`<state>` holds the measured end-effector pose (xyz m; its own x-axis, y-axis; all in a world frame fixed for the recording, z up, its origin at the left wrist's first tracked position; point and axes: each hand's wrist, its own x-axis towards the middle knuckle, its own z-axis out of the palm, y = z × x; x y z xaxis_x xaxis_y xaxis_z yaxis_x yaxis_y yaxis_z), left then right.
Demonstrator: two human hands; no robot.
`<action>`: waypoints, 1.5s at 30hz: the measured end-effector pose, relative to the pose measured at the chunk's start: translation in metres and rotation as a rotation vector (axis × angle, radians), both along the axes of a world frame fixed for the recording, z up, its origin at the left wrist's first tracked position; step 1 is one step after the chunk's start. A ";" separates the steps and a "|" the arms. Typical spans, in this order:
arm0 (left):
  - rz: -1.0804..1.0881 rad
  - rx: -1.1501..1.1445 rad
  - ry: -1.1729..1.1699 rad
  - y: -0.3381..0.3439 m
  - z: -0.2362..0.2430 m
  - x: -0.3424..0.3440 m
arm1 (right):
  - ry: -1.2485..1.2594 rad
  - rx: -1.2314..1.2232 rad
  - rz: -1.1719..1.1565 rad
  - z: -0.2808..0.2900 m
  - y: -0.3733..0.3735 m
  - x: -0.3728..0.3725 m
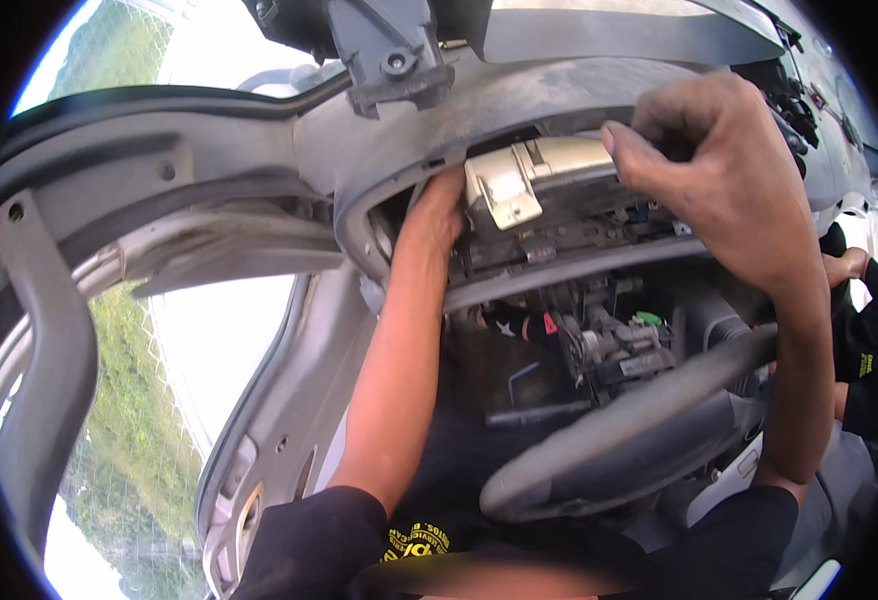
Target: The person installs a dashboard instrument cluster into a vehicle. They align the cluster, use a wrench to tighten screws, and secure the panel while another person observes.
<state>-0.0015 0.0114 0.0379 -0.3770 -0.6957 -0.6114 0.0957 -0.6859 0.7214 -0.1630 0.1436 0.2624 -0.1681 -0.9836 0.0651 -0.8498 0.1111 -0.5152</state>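
Note:
My left hand [439, 205] reaches into the opened dashboard [559, 85] at the left end of a pale metal housing [499, 185]; its fingertips are hidden inside. Over the right end of that housing, my right hand [714, 175] is raised with curled fingers, the thumb at the housing's upper edge. Whether anything is between those fingers is hidden. Below the opening are exposed steering column fittings [609, 340] and small connectors.
The steering wheel [609, 425] sits low, between my forearms. A grey plastic piece [389, 60] juts in at the top. The door frame and grey trim [44, 270] line the left. At the far right, another person's hand [844, 268] and dark clothing show.

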 end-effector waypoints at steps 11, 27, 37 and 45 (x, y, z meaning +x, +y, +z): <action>-0.247 -0.281 -0.054 -0.018 0.005 -0.006 | 0.200 0.100 0.013 -0.010 -0.002 -0.047; -0.193 -0.266 -0.139 -0.020 0.007 0.015 | 0.086 0.211 0.117 -0.012 0.004 -0.066; -0.189 -0.241 -0.086 -0.004 0.010 0.010 | 0.017 0.227 0.091 0.000 0.014 -0.073; -0.174 -0.257 -0.053 -0.016 -0.007 0.012 | -0.100 0.243 0.062 -0.010 0.009 -0.075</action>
